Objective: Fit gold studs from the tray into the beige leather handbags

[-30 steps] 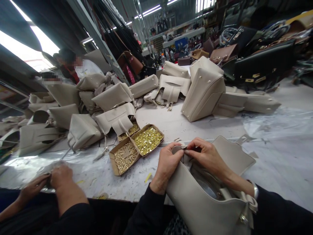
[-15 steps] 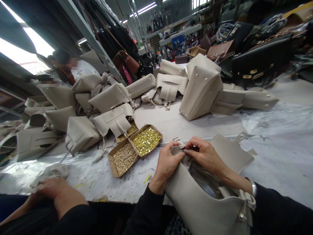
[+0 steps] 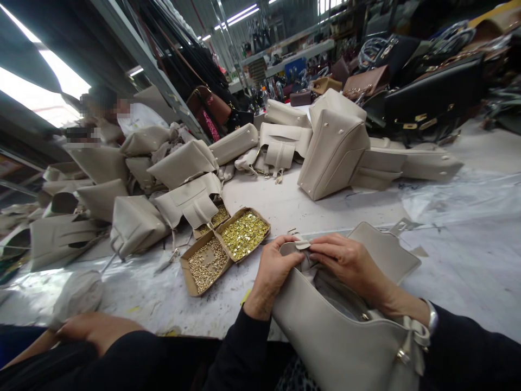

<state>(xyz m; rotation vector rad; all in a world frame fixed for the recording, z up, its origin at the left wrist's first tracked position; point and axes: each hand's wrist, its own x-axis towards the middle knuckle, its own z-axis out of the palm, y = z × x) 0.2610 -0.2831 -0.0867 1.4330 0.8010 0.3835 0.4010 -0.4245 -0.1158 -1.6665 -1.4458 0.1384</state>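
A beige handbag (image 3: 337,347) lies tilted in front of me, its mouth open and its flap (image 3: 385,252) spread over the table on the far side. At the bag's left upper corner my left hand (image 3: 274,271) is closed on the edge, thumb inside the opening. My right hand (image 3: 354,266) pinches the same corner from the right, beside a small light tab (image 3: 302,244) between the hands. Whether a small part sits under the right fingertips is hidden. A knotted strap with a metal fitting (image 3: 402,355) hangs at the bag's right end.
Left of my hands stand cardboard trays of gold-coloured pieces (image 3: 244,233) and small studs (image 3: 205,264). Beige bags (image 3: 138,222) are heaped at the left, and more (image 3: 336,146) stand behind. Black bags (image 3: 435,98) lie far right. A co-worker's arm (image 3: 97,328) rests at lower left.
My right hand has turned flatter, its fingers now stretched along the bag's corner. The light tab shows more plainly. The co-worker's hand at lower left has shifted, with a pale bundle raised beyond it.
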